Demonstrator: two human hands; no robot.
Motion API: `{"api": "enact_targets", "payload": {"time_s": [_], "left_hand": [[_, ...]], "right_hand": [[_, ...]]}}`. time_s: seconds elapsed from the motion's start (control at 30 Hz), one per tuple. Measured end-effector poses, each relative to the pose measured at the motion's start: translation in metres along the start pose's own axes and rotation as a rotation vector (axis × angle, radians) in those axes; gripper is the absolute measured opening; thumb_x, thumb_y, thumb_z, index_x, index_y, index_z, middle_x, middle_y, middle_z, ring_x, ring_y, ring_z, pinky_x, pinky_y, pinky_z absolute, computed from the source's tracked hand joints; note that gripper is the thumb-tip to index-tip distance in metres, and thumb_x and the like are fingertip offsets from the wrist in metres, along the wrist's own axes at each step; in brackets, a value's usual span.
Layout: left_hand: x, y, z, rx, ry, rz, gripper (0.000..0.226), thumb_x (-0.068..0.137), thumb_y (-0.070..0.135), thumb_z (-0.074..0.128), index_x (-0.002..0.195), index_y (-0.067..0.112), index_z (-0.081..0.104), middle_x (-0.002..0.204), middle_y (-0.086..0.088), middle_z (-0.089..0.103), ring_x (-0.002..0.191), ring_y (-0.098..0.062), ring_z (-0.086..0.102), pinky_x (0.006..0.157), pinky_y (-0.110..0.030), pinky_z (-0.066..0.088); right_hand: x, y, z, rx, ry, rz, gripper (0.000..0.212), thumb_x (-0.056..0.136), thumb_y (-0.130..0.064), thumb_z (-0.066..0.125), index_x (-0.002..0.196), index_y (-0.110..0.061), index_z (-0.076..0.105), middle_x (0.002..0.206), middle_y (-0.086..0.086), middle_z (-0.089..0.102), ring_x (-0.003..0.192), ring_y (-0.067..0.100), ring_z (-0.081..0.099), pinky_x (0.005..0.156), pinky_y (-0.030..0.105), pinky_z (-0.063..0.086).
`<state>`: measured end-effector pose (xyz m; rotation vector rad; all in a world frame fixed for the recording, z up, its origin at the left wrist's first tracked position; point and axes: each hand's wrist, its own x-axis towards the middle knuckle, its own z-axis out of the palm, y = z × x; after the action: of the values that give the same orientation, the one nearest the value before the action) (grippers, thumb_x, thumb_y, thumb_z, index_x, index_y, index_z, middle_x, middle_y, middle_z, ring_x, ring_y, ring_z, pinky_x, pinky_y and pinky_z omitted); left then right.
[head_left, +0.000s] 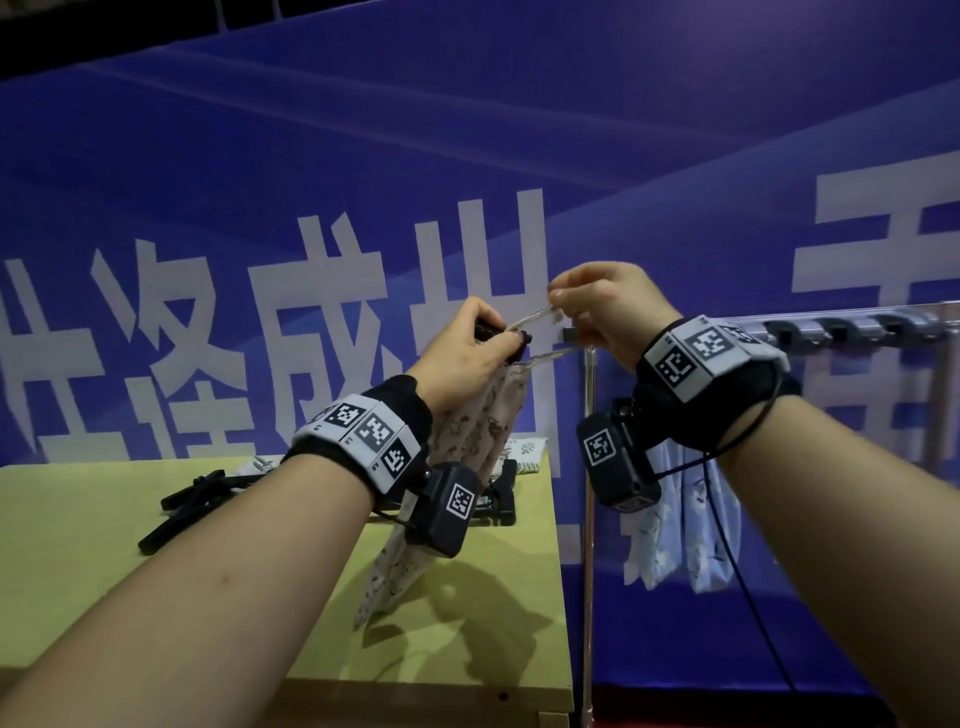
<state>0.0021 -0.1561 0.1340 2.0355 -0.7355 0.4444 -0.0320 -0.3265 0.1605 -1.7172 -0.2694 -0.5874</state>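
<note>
Two tight grips — left fingers (475, 314) round pouch (483, 415) neck, right fingers (569, 291) on drawstring (535, 316) — hook rail (841, 330) just behind.

Both arms are up in front: the left forearm (208, 571) angles up from the lower left, the right forearm (857, 478) slants in from the right edge. Now the left hand (457, 353), sitting a touch lower, shows its back to the camera, fingers curled and gripping the neck of the pouch (483, 415). Higher and just beside it, the right hand (608, 306) pinches the drawstring (535, 316) between thumb and fingertips. The hands are near each other, not touching.
</note>
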Motion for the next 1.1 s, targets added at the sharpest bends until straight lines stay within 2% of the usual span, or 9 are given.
{"api": "enact_targets", "payload": {"time_s": [0.1, 0.17, 0.23, 0.33, 0.53, 0.63, 0.8, 0.93, 1.1], "left_hand": [[0.007, 0.0, 0.0, 0.016, -0.023, -0.016, 0.013, 0.097, 0.032, 0.055, 0.092, 0.026, 0.045, 0.085, 0.005, 0.054, 0.074, -0.009, 0.05, 0.061, -0.023, 0.038], [0.01, 0.001, 0.002, 0.008, -0.058, -0.019, 0.014, 0.097, 0.031, 0.055, 0.089, 0.026, 0.046, 0.083, 0.006, 0.054, 0.072, -0.007, 0.05, 0.062, -0.022, 0.038], [0.013, 0.002, 0.006, -0.002, -0.085, -0.015, 0.013, 0.097, 0.029, 0.056, 0.089, 0.025, 0.047, 0.082, 0.006, 0.055, 0.07, -0.005, 0.051, 0.06, -0.018, 0.038], [0.015, 0.0, 0.011, -0.01, -0.104, -0.026, 0.013, 0.096, 0.029, 0.059, 0.09, 0.023, 0.049, 0.085, 0.004, 0.061, 0.07, -0.002, 0.056, 0.057, -0.012, 0.042], [0.013, -0.005, 0.023, -0.026, -0.13, -0.014, 0.016, 0.091, 0.03, 0.066, 0.088, 0.022, 0.052, 0.083, 0.003, 0.062, 0.073, -0.007, 0.058, 0.067, -0.021, 0.045], [0.009, -0.006, 0.027, -0.048, -0.136, -0.005, 0.017, 0.09, 0.029, 0.068, 0.087, 0.021, 0.053, 0.083, 0.003, 0.06, 0.071, -0.004, 0.057, 0.066, -0.016, 0.046], [0.005, 0.001, 0.027, 0.001, -0.141, 0.016, 0.017, 0.09, 0.025, 0.068, 0.087, 0.019, 0.052, 0.081, 0.003, 0.057, 0.054, 0.01, 0.052, 0.052, -0.005, 0.04], [0.009, 0.019, 0.02, 0.082, -0.105, 0.068, 0.019, 0.09, 0.022, 0.068, 0.093, 0.013, 0.052, 0.08, 0.003, 0.058, 0.065, -0.002, 0.054, 0.053, -0.007, 0.041], [0.026, 0.045, 0.019, 0.113, -0.077, 0.165, 0.02, 0.089, 0.024, 0.069, 0.086, 0.02, 0.049, 0.081, 0.003, 0.057, 0.07, -0.009, 0.052, 0.058, -0.014, 0.041]], "right_hand": [[0.001, 0.008, -0.008, -0.134, -0.179, 0.064, 0.007, 0.085, -0.009, 0.063, 0.088, -0.01, 0.069, 0.071, 0.007, 0.056, 0.064, 0.021, 0.045, 0.056, 0.029, 0.037], [0.001, 0.009, -0.012, -0.229, -0.317, 0.109, 0.01, 0.088, -0.013, 0.063, 0.094, -0.01, 0.07, 0.065, 0.005, 0.052, 0.06, 0.018, 0.041, 0.055, 0.028, 0.034], [0.003, 0.011, -0.016, -0.216, -0.351, 0.114, 0.013, 0.09, -0.012, 0.059, 0.096, -0.01, 0.07, 0.058, 0.003, 0.044, 0.055, 0.014, 0.037, 0.055, 0.027, 0.031], [0.009, 0.016, -0.019, 0.003, -0.268, 0.089, 0.019, 0.093, -0.007, 0.051, 0.096, -0.013, 0.069, 0.053, -0.002, 0.036, 0.047, 0.009, 0.034, 0.055, 0.026, 0.026], [0.009, 0.02, -0.016, 0.334, -0.13, 0.087, 0.022, 0.095, -0.001, 0.042, 0.096, -0.012, 0.061, 0.052, -0.004, 0.035, 0.039, 0.006, 0.031, 0.04, 0.019, 0.024], [0.009, 0.019, -0.015, 0.355, -0.056, 0.096, 0.022, 0.094, 0.0, 0.043, 0.093, -0.013, 0.06, 0.055, -0.002, 0.035, 0.039, 0.007, 0.03, 0.038, 0.02, 0.025], [0.002, 0.019, -0.018, 0.406, 0.05, 0.125, 0.024, 0.092, 0.0, 0.042, 0.093, -0.016, 0.059, 0.05, -0.004, 0.036, 0.042, 0.009, 0.029, 0.041, 0.021, 0.028], [-0.003, 0.01, -0.022, 0.469, 0.153, 0.093, 0.024, 0.093, 0.0, 0.043, 0.087, -0.017, 0.058, 0.047, -0.006, 0.041, 0.041, 0.007, 0.035, 0.041, 0.021, 0.028], [-0.001, -0.016, -0.04, 0.501, 0.247, 0.016, 0.023, 0.094, -0.002, 0.044, 0.084, -0.018, 0.057, 0.04, -0.008, 0.041, 0.035, 0.006, 0.039, 0.045, 0.021, 0.028]]}}
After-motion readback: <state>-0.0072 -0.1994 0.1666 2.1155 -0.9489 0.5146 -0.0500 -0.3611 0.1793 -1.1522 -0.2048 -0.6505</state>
